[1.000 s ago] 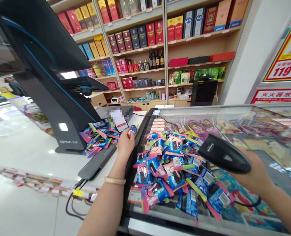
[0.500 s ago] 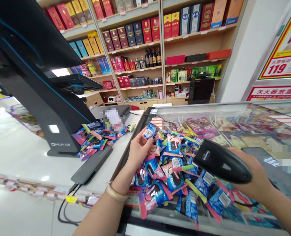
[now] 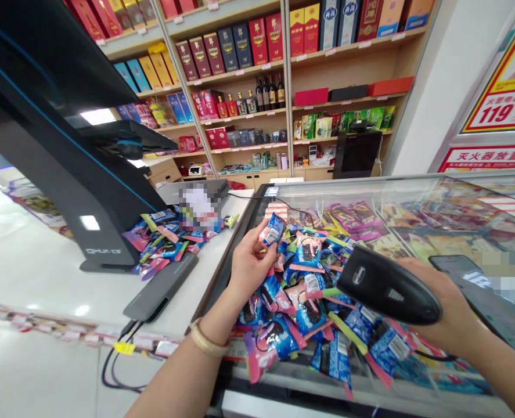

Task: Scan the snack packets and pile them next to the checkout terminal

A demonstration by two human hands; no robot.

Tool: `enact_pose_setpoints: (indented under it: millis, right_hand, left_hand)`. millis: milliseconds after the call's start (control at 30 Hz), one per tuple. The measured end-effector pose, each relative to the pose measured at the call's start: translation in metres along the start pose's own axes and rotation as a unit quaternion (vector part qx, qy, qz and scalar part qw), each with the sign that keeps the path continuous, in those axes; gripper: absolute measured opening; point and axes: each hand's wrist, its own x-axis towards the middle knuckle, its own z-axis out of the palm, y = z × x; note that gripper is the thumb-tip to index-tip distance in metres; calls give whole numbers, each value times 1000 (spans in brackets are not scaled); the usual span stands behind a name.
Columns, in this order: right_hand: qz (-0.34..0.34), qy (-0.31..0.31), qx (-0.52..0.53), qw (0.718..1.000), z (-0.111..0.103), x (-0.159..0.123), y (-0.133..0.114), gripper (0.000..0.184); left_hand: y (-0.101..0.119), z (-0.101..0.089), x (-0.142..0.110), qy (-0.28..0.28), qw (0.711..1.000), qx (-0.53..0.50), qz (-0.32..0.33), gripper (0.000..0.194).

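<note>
Between thumb and fingers, my left hand (image 3: 254, 259) pinches a small blue-and-pink snack packet (image 3: 272, 230), its barcode side up. My right hand (image 3: 446, 302) is wrapped round a black barcode scanner (image 3: 390, 284), whose head points left over the heap. Under and between both hands lies a heap of the same snack packets (image 3: 309, 310) on the glass-topped counter (image 3: 418, 191). A second, smaller pile of packets (image 3: 165, 241) rests on the white counter to the left, at the foot of the monitor stand.
A dark monitor on its stand (image 3: 104, 215) rises at the left, with a grey box-shaped device (image 3: 161, 287) and its cables (image 3: 113, 366) in front. A phone (image 3: 479, 296) lies right of my right hand. Shelves (image 3: 240, 72) of boxes and bottles stand behind.
My left hand has moved right, from the pile by the monitor to above the heap, carrying a packet now turned barcode up. The scanner has shifted only slightly left.
</note>
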Motion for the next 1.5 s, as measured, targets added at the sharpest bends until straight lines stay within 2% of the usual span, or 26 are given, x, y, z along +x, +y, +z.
enact_pose_setpoints:
  millis: [100, 167, 300, 400, 533, 567, 633, 700, 800, 867, 900, 967, 1033, 1200, 1400, 1500]
  right_hand:
    - [-5, 16, -2, 1000, 1, -1, 2, 19]
    - [-6, 32, -14, 999, 0, -1, 5, 15]
    - [31, 50, -26, 998, -2, -4, 19, 15]
    - [41, 68, -29, 996, -3, -7, 30, 19]
    - [53, 78, -51, 994, -1, -12, 32, 22]
    - [65, 85, -63, 992, 0, -13, 31, 23]
    - [83, 103, -81, 988, 1, -14, 29, 23]
    - [63, 106, -80, 989, 0, -15, 31, 22]
    - [43, 96, -77, 992, -1, -15, 36, 18]
    - [58, 96, -84, 990, -2, -15, 39, 17]
    - [60, 97, -85, 990, -2, -16, 41, 17]
    - [42, 89, -82, 992, -2, -17, 44, 20]
    - [30, 81, -85, 993, -2, -18, 46, 23]
    - [9, 75, -95, 993, -3, -17, 48, 25]
    - [29, 73, -86, 993, -1, -18, 45, 24]
    - [15, 80, -79, 994, 0, -16, 41, 24]
  left_hand:
    - [-1, -1, 1, -1, 1000, 13, 12, 60]
    - [-6, -6, 7, 18, 999, 37, 35, 58]
    - [-18, -17, 31, 66, 985, 154, 50, 54]
    - [-25, -17, 44, 21, 968, 248, 23, 49]
    - [-24, -10, 47, -92, 960, 263, 17, 38]
    - [-24, -11, 48, -99, 958, 267, 21, 38]
    - [-22, -18, 52, -73, 949, 307, 25, 40]
    - [-22, -32, 59, -16, 920, 393, 7, 43]
    - [-26, -60, 71, 59, 828, 553, -66, 49]
    - [-31, -75, 77, 74, 766, 629, -115, 50]
    - [-34, -81, 79, 70, 743, 652, -131, 49]
    - [-41, -88, 82, 56, 717, 677, -152, 46]
    - [-47, -91, 85, 42, 709, 685, -159, 44]
    - [-56, -94, 89, 33, 709, 686, -160, 42]
    - [-55, -99, 90, 40, 713, 682, -158, 40]
    - [-55, -101, 89, 50, 720, 673, -159, 40]
